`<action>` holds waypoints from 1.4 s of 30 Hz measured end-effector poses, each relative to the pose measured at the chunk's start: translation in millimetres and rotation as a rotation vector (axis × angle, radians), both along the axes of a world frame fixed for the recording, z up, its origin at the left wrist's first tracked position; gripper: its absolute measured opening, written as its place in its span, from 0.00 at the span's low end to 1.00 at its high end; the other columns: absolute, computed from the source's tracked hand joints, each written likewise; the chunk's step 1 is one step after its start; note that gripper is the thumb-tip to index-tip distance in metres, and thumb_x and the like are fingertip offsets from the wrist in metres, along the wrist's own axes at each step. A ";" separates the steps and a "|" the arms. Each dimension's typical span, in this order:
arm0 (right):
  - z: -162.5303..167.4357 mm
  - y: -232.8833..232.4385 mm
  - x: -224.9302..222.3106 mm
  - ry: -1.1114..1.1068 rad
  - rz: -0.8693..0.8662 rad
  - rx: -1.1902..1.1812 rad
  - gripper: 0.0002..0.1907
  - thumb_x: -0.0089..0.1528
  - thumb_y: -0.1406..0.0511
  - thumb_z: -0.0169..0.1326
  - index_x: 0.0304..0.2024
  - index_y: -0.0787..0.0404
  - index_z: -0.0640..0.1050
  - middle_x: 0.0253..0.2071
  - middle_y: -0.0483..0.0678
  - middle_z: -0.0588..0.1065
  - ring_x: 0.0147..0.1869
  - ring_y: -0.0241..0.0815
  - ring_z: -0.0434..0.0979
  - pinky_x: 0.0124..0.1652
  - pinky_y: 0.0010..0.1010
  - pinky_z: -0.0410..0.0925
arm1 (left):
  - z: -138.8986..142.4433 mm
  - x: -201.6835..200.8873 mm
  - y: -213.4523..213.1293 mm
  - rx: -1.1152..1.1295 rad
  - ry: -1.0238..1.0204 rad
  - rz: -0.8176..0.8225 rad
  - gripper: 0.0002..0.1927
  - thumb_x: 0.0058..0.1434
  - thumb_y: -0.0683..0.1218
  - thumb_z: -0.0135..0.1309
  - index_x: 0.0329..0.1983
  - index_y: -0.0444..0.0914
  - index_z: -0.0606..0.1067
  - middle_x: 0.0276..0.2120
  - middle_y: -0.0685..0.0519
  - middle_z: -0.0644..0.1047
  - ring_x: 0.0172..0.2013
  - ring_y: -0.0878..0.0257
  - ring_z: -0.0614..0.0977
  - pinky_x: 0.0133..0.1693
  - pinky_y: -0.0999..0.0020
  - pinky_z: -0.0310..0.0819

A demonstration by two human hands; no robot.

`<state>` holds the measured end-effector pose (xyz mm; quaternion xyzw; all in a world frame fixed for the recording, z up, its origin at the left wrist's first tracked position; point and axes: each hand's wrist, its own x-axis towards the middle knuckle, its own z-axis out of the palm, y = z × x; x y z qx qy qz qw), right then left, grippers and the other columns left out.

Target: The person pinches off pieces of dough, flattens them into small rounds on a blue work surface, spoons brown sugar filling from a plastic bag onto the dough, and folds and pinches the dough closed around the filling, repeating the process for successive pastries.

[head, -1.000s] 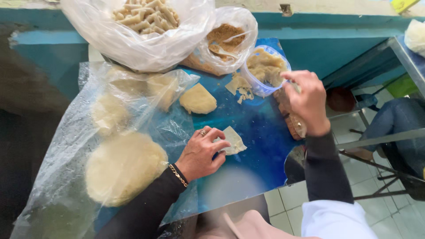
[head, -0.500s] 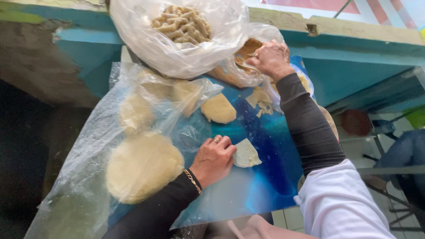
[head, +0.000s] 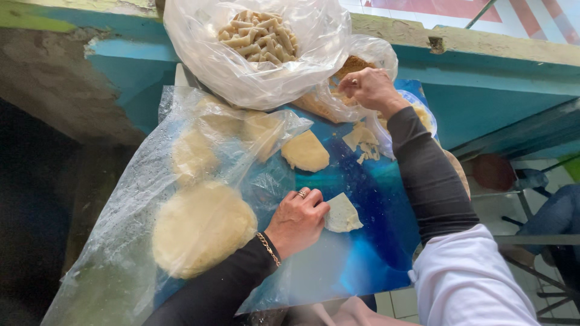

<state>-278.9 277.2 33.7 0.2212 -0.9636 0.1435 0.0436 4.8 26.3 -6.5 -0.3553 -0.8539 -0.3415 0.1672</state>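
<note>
While the left hand (head: 299,218) rested curled on the blue board (head: 374,241), its fingertips pressed the edge of a small flat piece of dough (head: 343,214) lying just at its three o'clock, pinning it rather than lifting it. The right hand (head: 370,87) was up at one o'clock from there, fingers pinched together at the mouth of a bag of brown crumbly filling (head: 353,66); whether it already held a pinch of it could not be told. As for progress, the piece under the left hand lay bare, with no filling on it and no fold made, so that step seemed only begun. At twelve o'clock a big clear bag of finished rolled sticks (head: 257,37) suggested many were already made. Plenty looked left: a round of dough (head: 305,151) sat uncovered near the board's middle, scraps of dough (head: 361,140) lay just beside the right forearm, and at nine o'clock a sheet of clear plastic (head: 151,199) covered several more rounds, the largest round (head: 202,228) touching the left wrist's side.
</note>
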 end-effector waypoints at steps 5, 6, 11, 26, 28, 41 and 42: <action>15.5 28.2 15.4 -0.001 -0.187 -0.114 0.09 0.68 0.63 0.55 0.44 0.49 0.86 0.32 0.42 0.82 0.35 0.35 0.82 0.38 0.32 0.72 | -0.6 -1.5 0.0 0.007 0.008 -0.008 0.04 0.52 0.40 0.56 0.31 0.39 0.74 0.34 0.51 0.73 0.40 0.54 0.77 0.39 0.57 0.69; 19.0 33.0 18.1 0.003 -0.215 -0.155 0.08 0.67 0.64 0.55 0.44 0.51 0.86 0.32 0.42 0.82 0.35 0.35 0.82 0.38 0.31 0.72 | -0.4 -2.2 0.0 0.012 0.000 -0.005 0.04 0.52 0.40 0.56 0.32 0.39 0.75 0.34 0.51 0.73 0.40 0.54 0.77 0.39 0.57 0.69; 34.9 47.8 48.9 -0.080 -0.163 -0.575 0.07 0.65 0.71 0.54 0.42 0.62 0.83 0.36 0.45 0.81 0.38 0.32 0.81 0.39 0.25 0.72 | 5.8 -3.2 -0.9 0.074 -0.052 -0.009 0.08 0.53 0.39 0.57 0.37 0.39 0.77 0.36 0.51 0.74 0.41 0.53 0.78 0.41 0.58 0.71; 25.8 -2.8 312.6 0.161 -0.056 -0.304 0.10 0.60 0.73 0.61 0.44 0.60 0.82 0.37 0.49 0.79 0.39 0.45 0.79 0.38 0.31 0.71 | 6.5 -9.0 -4.8 0.105 -0.077 0.109 0.08 0.55 0.40 0.57 0.39 0.41 0.80 0.39 0.52 0.75 0.42 0.53 0.78 0.41 0.56 0.71; 16.0 -12.0 329.8 0.335 -0.009 -0.169 0.16 0.57 0.75 0.60 0.47 0.58 0.82 0.38 0.48 0.78 0.39 0.47 0.78 0.40 0.34 0.71 | 5.4 -8.8 -4.6 0.104 -0.061 0.091 0.08 0.55 0.40 0.57 0.39 0.41 0.79 0.39 0.52 0.75 0.42 0.53 0.78 0.41 0.56 0.71; 20.7 -13.5 350.9 0.618 0.123 0.194 0.24 0.54 0.75 0.60 0.54 0.60 0.80 0.42 0.44 0.78 0.38 0.39 0.76 0.36 0.32 0.66 | 7.6 -8.7 -5.4 0.087 -0.047 0.045 0.07 0.55 0.41 0.57 0.38 0.40 0.79 0.40 0.52 0.74 0.44 0.54 0.78 0.43 0.57 0.71; 23.5 -13.0 349.8 0.614 0.110 0.156 0.24 0.54 0.75 0.60 0.53 0.60 0.81 0.42 0.44 0.78 0.38 0.40 0.76 0.36 0.32 0.66 | 7.0 -7.9 -5.4 0.080 -0.047 0.050 0.07 0.55 0.42 0.58 0.38 0.40 0.79 0.40 0.52 0.74 0.43 0.54 0.77 0.43 0.57 0.70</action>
